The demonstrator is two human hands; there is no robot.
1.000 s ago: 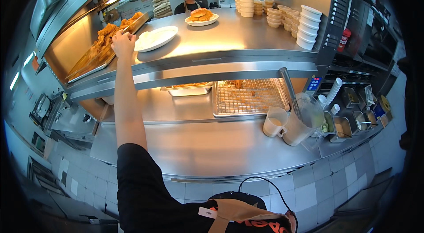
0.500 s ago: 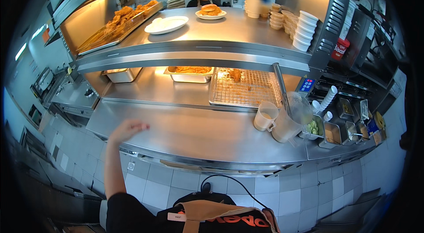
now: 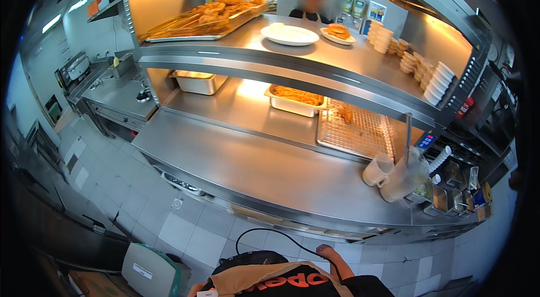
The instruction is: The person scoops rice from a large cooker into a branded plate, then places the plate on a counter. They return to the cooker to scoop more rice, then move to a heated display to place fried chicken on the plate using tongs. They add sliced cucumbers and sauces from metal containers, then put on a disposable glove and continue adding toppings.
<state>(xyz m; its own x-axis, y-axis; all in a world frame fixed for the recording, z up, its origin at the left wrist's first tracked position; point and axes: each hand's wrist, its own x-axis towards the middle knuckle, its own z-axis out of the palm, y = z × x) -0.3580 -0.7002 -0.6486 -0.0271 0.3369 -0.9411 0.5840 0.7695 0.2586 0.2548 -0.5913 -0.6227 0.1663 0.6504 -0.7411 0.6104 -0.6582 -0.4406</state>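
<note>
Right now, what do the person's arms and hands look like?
The right hand looks bare, with no glove visible, and the forearm is bare below a short black sleeve. A thin black cable runs near it. A tan apron is worn. Of the left arm only a bare sliver shows; its hand and sleeve are out of view.

I cannot tell from here whether the right hand [image 3: 326, 251] is gripping the black cable [image 3: 278, 231] or only lies beside it. Left of its fingers, the left arm [image 3: 196, 288] is cut by the lower edge, so the left hand is hidden. Far beyond the fingers, the co-worker's head [image 3: 313, 0] is blurred, and the pale food [image 3: 277, 28] on the white plate [image 3: 298, 37] is unclear.
</note>
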